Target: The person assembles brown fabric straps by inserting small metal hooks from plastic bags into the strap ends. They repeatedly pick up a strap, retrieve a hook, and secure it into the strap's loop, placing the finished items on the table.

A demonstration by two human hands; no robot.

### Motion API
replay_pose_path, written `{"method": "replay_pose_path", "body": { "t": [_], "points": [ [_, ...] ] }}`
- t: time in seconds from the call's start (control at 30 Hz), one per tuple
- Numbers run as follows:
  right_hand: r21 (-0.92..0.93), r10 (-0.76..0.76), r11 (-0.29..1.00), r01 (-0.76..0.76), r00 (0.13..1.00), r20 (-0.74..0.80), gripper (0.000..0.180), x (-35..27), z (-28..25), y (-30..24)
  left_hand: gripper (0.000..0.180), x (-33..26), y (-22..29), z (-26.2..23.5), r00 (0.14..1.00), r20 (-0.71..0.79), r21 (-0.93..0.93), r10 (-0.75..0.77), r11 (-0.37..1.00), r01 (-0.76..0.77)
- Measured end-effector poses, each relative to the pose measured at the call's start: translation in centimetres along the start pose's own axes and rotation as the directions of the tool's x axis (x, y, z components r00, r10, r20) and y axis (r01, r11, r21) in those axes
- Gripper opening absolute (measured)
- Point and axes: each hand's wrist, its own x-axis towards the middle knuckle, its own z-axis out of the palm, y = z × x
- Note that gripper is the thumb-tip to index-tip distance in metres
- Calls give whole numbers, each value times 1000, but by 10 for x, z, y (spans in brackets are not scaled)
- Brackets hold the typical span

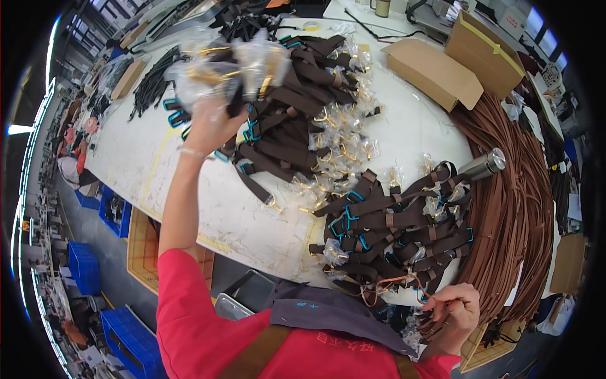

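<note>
Left hand (218, 123), far left: at bagged gold clips (218, 76); blur hides the fingers, so whether it's closed, you cannot tell. Right hand (456, 306), near right, pinches a thin reddish cord (386, 280). Clips likely hard, film slippery (brown straps (271, 151) look limp): grip the webbing. Room over white tabletop (123, 148) leftward; mind its near edge.
</note>
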Motion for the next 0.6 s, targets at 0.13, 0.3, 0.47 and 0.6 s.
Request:
{"method": "replay_pose_path", "body": {
  "t": [0.13,0.3,0.47,0.6],
  "points": [
    [-222,10,974,-51,983,-184,34,-15,-2,-17,43,71,-2,127,948,310,198,69,971,-136],
    [-538,-67,775,-330,805,-590,45,-82,-10,-63,88,63,-17,209,841,531,206,-107,979,-5],
    [-628,-510,757,-180,440,-740,43,-130,-37,-129,89,102,20,181,747,664,363,-25,885,-293],
    [-391,52,845,-364,785,-617,25,-16,-11,-61,84,108,26,173,642,760,421,-101,830,-367]
  ]
}}
